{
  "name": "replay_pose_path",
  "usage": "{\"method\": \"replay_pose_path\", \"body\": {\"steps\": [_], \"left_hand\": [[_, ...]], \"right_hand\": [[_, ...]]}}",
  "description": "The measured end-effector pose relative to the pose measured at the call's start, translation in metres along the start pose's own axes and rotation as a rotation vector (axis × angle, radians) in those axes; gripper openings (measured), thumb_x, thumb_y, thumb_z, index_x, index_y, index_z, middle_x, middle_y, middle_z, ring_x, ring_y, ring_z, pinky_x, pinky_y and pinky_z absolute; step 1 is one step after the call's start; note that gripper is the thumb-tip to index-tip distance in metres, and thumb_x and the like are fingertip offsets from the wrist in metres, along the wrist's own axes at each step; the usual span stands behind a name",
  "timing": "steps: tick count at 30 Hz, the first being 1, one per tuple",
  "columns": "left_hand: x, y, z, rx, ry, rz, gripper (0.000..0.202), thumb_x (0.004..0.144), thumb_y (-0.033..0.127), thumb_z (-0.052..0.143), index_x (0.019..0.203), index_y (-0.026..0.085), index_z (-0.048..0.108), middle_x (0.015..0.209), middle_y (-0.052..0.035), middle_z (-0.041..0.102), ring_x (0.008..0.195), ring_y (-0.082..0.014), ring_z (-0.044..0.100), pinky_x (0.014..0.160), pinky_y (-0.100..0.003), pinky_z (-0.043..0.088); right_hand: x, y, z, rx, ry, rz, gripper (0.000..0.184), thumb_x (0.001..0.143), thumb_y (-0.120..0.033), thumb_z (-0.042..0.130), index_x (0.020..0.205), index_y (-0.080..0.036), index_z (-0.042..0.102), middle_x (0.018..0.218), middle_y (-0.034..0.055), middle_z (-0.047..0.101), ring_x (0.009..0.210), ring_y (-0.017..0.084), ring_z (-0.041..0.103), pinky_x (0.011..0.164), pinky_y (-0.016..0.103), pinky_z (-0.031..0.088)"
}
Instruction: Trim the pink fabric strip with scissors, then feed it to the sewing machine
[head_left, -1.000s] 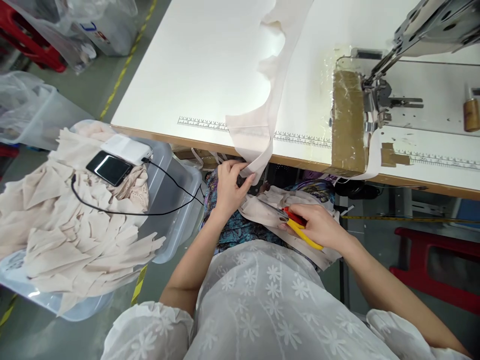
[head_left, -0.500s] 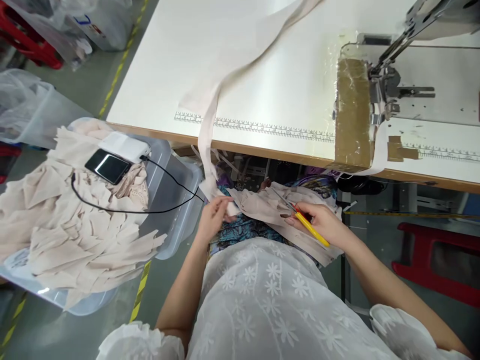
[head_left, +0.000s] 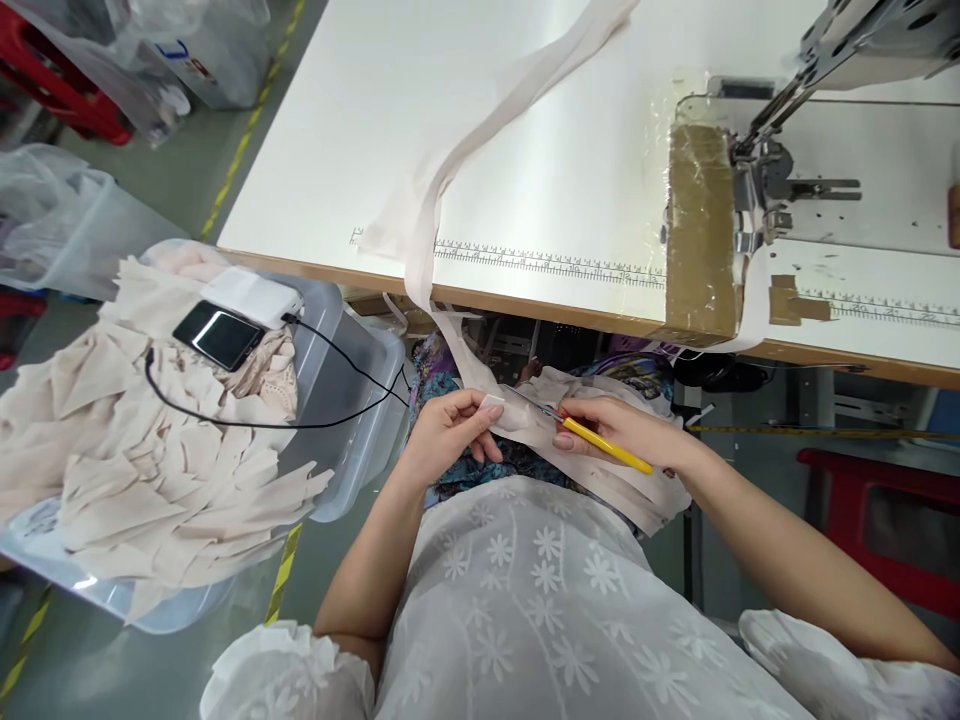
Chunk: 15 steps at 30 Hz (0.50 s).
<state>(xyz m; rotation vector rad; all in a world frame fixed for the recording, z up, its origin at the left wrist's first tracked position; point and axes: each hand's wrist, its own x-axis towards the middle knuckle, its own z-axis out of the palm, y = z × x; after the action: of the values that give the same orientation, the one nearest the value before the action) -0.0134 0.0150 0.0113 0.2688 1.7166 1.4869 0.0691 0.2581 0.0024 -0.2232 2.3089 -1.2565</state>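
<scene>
My left hand (head_left: pixel 455 432) is closed, pinching a small pale end of fabric between thumb and fingertips above my lap. My right hand (head_left: pixel 611 430) grips scissors with yellow and red handles (head_left: pixel 606 444), their blades pointing left toward my left hand, against the pale cloth. A long beige fabric strip (head_left: pixel 429 235) runs from the table top over its front edge down to the scissor tips. More beige fabric (head_left: pixel 637 490) lies bunched across my lap, partly under my right hand. Whether the blades are parted is too small to tell.
A white sewing table (head_left: pixel 525 180) with a printed ruler spans the front. The sewing machine (head_left: pixel 780 170) stands at right. On the left, a plastic bin (head_left: pixel 330 480) holds beige fabric pieces, a phone (head_left: pixel 217 334) and a white power bank (head_left: pixel 253 296) with cable. A red stool (head_left: pixel 877 520) is at right.
My right hand has moved left with the scissors, bringing the blades close to my left hand. My left hand has shifted slightly right and turned, and the strip's hanging part now slants toward the blades.
</scene>
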Motion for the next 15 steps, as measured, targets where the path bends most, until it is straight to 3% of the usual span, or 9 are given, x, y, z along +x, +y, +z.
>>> {"method": "replay_pose_path", "body": {"steps": [3,7,15], "left_hand": [[0.003,0.0,0.0,-0.136,-0.027,-0.043,0.044,0.078,0.058,0.072,0.084,0.015,0.067,0.062,-0.0053,0.069,0.057,-0.0176,0.068,0.052,-0.022,0.05],[0.007,-0.003,-0.002,-0.207,-0.007,-0.069,0.045,0.075,0.057,0.075,0.085,0.013,0.068,0.066,-0.0064,0.072,0.059,-0.0189,0.071,0.053,-0.022,0.052],[0.011,-0.012,-0.004,-0.255,0.005,-0.039,0.041,0.076,0.052,0.076,0.084,0.013,0.068,0.065,-0.006,0.072,0.059,-0.0178,0.071,0.051,-0.019,0.051]], "right_hand": [[0.006,-0.001,-0.004,0.033,-0.068,-0.026,0.054,0.091,-0.072,0.043,0.071,-0.022,0.038,0.066,-0.0036,0.035,0.06,0.014,0.033,0.055,0.027,0.027],[0.01,-0.001,-0.006,0.044,-0.132,-0.011,0.056,0.089,-0.072,0.047,0.068,-0.022,0.036,0.063,-0.0041,0.033,0.058,0.013,0.029,0.053,0.027,0.026],[0.011,-0.003,-0.004,-0.189,-0.052,0.047,0.049,0.09,-0.067,0.045,0.071,-0.022,0.042,0.06,-0.0022,0.041,0.054,0.015,0.039,0.053,0.028,0.024]]}}
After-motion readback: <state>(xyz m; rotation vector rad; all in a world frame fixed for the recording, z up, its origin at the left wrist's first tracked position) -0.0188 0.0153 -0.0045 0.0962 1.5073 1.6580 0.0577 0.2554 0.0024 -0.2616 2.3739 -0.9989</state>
